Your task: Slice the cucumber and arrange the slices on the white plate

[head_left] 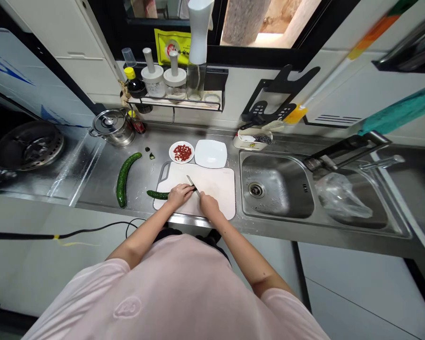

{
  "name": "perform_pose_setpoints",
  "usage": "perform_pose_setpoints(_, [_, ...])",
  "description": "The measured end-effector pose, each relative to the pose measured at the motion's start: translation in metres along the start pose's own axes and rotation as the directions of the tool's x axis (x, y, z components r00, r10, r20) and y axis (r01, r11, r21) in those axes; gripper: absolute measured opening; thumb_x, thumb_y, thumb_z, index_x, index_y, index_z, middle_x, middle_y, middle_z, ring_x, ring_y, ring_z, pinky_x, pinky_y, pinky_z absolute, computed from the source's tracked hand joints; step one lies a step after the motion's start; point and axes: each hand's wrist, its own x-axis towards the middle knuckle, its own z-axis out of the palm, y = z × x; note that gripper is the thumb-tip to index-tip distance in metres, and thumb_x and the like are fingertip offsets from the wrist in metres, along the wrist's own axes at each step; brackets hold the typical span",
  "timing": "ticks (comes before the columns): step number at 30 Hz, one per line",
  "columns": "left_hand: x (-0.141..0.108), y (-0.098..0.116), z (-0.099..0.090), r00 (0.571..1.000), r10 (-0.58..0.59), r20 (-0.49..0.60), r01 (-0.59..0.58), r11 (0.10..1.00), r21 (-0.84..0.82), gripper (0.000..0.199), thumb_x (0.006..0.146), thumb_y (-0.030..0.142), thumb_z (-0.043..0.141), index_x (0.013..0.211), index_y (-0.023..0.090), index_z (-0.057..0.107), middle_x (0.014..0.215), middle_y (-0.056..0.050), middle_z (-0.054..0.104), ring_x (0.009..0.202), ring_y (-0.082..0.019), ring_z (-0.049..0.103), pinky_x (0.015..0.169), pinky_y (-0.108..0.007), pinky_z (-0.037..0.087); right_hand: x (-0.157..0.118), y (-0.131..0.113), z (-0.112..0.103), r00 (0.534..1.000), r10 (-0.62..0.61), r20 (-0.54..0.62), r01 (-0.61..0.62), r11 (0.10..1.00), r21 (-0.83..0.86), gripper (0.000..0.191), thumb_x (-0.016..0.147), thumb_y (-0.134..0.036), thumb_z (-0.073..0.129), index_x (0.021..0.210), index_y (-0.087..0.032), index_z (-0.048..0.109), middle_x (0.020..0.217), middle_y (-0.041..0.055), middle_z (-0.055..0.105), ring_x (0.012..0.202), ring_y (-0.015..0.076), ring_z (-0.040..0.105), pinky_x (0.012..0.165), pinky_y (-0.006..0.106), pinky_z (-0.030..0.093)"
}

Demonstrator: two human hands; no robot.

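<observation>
On the white cutting board [217, 189] lies a green cucumber [157, 194], its left end sticking out past the board's edge. My left hand [180, 194] is closed over the cucumber's right part, which the fingers partly cover. A knife [190, 180] is in my right hand [208, 206], the fingers wrapped round its handle. The blade points up and left, close to my left fingertips at the cucumber's right end. Whether the edge is in the cucumber is too small to tell. A second, whole cucumber [123, 182] rests on the steel counter to the left.
Behind the board stand a plate of chopped red pieces [182, 152] and a white square plate [211, 154]. Dark green scraps [151, 156] lie left of them. A lidded pot [113, 126] is at the back left, a sink [276, 189] to the right. Condiment jars [154, 81] fill a wall rack.
</observation>
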Motion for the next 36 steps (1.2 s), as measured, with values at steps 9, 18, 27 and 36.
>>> perform_pose_setpoints(9, [-0.001,-0.001,0.001,1.000,-0.001,0.001,0.001,1.000,-0.011,0.026,0.089,0.031,0.051,0.109,0.025,0.065,0.101,-0.005,0.066,0.092,-0.016,0.059,0.083,-0.029,0.048,0.022,-0.010,-0.003,0.998,-0.018,-0.064,0.020,0.999,0.027,0.026,0.092,-0.011,0.031,0.114,-0.015,0.044,0.096,0.0117,0.066,0.090,0.0197,0.064,0.074,0.028,0.045])
perform_pose_setpoints(18, [0.000,-0.001,0.001,1.000,0.003,0.000,-0.003,1.000,0.002,0.027,0.089,0.031,0.049,0.110,0.025,0.065,0.100,-0.005,0.066,0.090,-0.016,0.059,0.082,-0.030,0.048,0.008,-0.003,0.003,0.998,-0.013,-0.061,0.014,1.000,0.014,0.025,0.091,-0.010,0.031,0.111,-0.015,0.045,0.092,0.0115,0.066,0.087,0.0207,0.064,0.071,0.028,0.045])
perform_pose_setpoints(27, [0.000,0.001,0.000,1.000,-0.019,0.014,0.018,1.000,0.005,0.027,0.089,0.031,0.049,0.110,0.025,0.065,0.101,-0.005,0.066,0.091,-0.016,0.059,0.082,-0.029,0.047,-0.022,0.013,0.013,1.000,0.013,0.025,-0.013,1.000,0.009,0.023,0.091,-0.012,0.032,0.110,-0.014,0.045,0.093,0.0136,0.065,0.090,0.0225,0.063,0.074,0.030,0.043])
perform_pose_setpoints(36, [0.000,0.001,-0.001,0.999,-0.023,0.034,0.023,1.000,-0.013,0.028,0.090,0.032,0.047,0.111,0.025,0.065,0.103,-0.005,0.065,0.092,-0.017,0.059,0.084,-0.030,0.047,-0.014,0.008,0.010,1.000,0.008,-0.004,-0.008,1.000,-0.001,0.022,0.090,-0.011,0.033,0.108,-0.015,0.044,0.092,0.0124,0.065,0.087,0.0232,0.064,0.070,0.030,0.044])
